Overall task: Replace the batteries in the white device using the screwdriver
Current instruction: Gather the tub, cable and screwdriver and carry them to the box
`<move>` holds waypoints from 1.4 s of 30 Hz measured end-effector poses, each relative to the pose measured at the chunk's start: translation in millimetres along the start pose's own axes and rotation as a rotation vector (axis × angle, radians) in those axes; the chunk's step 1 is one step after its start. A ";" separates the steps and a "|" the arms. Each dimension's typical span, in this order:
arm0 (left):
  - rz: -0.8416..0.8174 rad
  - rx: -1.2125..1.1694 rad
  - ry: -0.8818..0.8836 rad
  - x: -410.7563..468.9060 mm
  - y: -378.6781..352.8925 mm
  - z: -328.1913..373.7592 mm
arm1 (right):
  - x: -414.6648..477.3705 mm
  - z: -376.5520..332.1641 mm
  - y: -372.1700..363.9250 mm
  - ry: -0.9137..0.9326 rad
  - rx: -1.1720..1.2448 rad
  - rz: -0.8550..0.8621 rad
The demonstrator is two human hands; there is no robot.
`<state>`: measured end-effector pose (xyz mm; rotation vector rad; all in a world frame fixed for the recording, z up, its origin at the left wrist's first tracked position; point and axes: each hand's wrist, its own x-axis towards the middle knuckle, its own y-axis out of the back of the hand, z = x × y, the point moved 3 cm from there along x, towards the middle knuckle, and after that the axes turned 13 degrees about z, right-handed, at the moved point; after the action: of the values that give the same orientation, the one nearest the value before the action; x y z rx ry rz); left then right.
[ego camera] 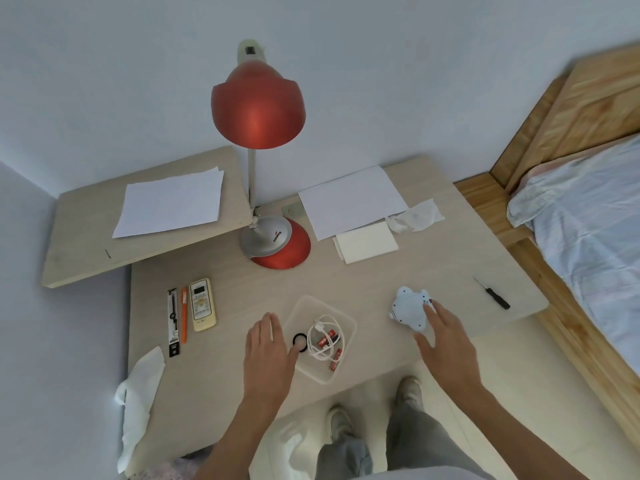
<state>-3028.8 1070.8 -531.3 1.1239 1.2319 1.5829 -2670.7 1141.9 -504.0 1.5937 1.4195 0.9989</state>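
Observation:
The white animal-shaped device [408, 308] lies on the desk at the right. My right hand [445, 336] reaches to it with straight fingers, the fingertips touching its right edge. A small black-handled screwdriver [493, 293] lies farther right, near the desk edge, apart from both hands. A clear plastic tray [341, 317] in front holds several red batteries [327, 340], a white cable and a black ring. My left hand [268, 355] lies flat and open on the desk, its thumb at the tray's left rim.
A red desk lamp [263, 133] stands at the back middle. A remote control [203, 304], an orange pen and a black package lie at the left. Papers and tissues lie behind. A bed [588, 220] stands to the right of the desk.

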 end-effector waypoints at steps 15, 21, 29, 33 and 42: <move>-0.296 -0.186 0.119 3.5 -35.8 -16.0 | 113.9 165.8 -15.6 -0.109 -0.451 -0.156; -0.315 -0.251 0.153 8.2 -32.7 -8.5 | 153.1 182.9 -20.4 -0.105 -0.516 -0.126; -0.351 -0.108 0.078 5.2 -31.8 -10.1 | 169.8 179.2 -26.4 -0.040 -0.495 -0.165; -0.381 -0.090 0.072 8.2 -41.9 -11.8 | 168.2 172.9 -31.5 -0.087 -0.415 -0.188; -0.436 -0.209 0.233 20.6 -61.4 -23.3 | 140.7 133.8 -32.1 -0.136 -0.336 -0.255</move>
<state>-3052.0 1096.1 -591.0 0.5047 1.3180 1.4862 -2550.6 1279.1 -578.0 1.1807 1.2488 0.9043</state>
